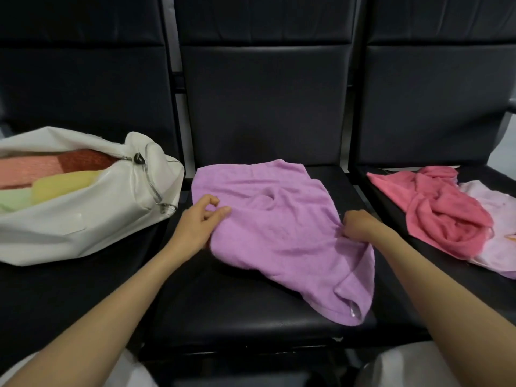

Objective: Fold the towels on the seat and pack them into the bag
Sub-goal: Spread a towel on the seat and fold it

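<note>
Several folded towels (55, 174) inside white bag (83, 227)

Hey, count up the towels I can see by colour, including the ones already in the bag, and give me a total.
Purple towel: 1
Coral pink towel: 1
Pale pink towel: 1
Salmon towel: 1
Rust red towel: 1
Yellow towel: 1
Green towel: 1
Total: 7 distinguishable, 4 of them in the white bag.

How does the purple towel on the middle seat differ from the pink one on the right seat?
The purple towel lies mostly spread; the pink towel sits bunched and twisted. The left hand and right hand hold the purple towel; no hand touches the pink towel. Both are unfolded, outside the bag.
</note>
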The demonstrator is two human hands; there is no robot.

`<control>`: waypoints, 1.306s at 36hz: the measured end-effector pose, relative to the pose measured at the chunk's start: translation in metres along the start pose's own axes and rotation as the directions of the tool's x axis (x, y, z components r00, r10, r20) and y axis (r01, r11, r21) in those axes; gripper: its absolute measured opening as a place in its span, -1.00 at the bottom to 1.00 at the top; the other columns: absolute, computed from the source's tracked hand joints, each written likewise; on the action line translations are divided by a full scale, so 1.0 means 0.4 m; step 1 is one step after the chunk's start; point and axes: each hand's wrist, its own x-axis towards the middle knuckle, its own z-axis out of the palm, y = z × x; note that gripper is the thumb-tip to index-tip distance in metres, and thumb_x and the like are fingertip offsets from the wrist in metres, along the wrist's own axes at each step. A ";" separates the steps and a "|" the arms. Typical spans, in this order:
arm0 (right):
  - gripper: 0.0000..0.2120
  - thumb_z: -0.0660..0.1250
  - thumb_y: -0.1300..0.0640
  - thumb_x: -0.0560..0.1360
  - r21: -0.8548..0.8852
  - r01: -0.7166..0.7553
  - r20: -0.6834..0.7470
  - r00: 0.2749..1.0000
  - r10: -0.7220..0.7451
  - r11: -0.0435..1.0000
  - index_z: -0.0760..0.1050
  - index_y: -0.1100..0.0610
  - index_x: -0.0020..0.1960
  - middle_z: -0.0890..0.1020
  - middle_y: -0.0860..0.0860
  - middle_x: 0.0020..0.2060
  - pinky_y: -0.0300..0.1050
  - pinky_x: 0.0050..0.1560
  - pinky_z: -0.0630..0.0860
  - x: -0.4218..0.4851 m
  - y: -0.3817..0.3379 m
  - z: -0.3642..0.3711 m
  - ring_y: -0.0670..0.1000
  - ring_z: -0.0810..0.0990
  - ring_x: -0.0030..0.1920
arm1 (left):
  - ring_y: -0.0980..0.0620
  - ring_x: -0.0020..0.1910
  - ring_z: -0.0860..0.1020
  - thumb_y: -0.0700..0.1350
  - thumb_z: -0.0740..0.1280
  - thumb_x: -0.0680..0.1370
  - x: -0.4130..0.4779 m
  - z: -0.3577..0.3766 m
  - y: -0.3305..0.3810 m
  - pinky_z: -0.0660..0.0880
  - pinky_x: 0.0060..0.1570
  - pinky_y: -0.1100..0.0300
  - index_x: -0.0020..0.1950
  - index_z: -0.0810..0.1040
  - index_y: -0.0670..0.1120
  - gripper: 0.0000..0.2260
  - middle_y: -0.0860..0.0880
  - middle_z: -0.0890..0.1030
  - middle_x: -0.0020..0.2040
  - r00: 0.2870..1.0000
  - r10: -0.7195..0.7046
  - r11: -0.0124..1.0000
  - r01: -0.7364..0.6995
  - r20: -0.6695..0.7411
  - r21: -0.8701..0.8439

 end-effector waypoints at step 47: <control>-0.71 0.23 0.10 0.56 -0.003 0.607 -0.084 0.792 -0.605 0.795 0.47 -0.03 0.28 0.42 -0.04 0.27 -0.06 0.23 0.43 -0.125 -0.025 0.053 0.01 0.41 0.24 | -0.02 -0.29 0.56 0.02 0.24 0.61 -0.029 -0.086 -0.110 0.48 -0.22 0.05 0.09 0.36 -0.07 -0.82 -0.01 0.57 -0.14 0.957 -0.135 0.881 0.235 -0.257 0.410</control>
